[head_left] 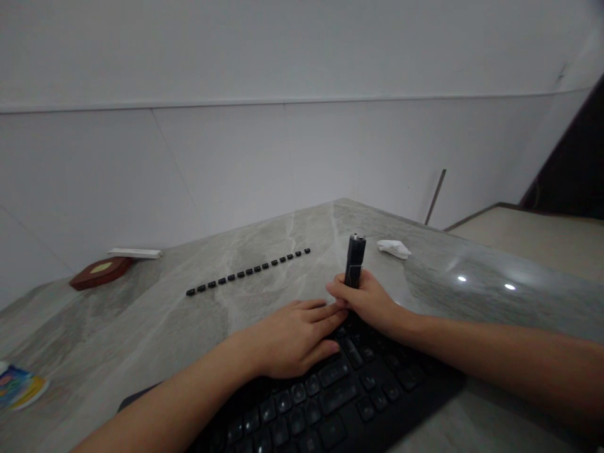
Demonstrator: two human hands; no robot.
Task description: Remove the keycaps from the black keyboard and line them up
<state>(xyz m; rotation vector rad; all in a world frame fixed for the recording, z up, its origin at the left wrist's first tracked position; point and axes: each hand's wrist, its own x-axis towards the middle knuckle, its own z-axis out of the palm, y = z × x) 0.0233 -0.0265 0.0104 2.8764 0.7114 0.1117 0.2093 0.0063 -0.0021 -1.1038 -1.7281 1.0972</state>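
Observation:
A black computer keyboard (333,393) lies at an angle on the table, in front of me. My right hand (370,302) is closed around a slim black handheld tool (355,259) that stands upright over the keyboard's far edge. Its upper end shows small metal parts; the lower end is hidden by my hands. Across the keyboard's far side rests my left hand (299,340), palm down with fingers stretched, fingertips close to the tool and my right hand. Beyond my left hand, small black keycaps (249,272) lie in a long slanting row on the table.
The grey marble-patterned table (155,333) meets a white wall at the back. A reddish-brown wooden piece (101,272) and a white strip (135,253) lie far left. Crumpled white tissue (394,248) lies right of the tool. A colourful container (19,387) sits at the left edge.

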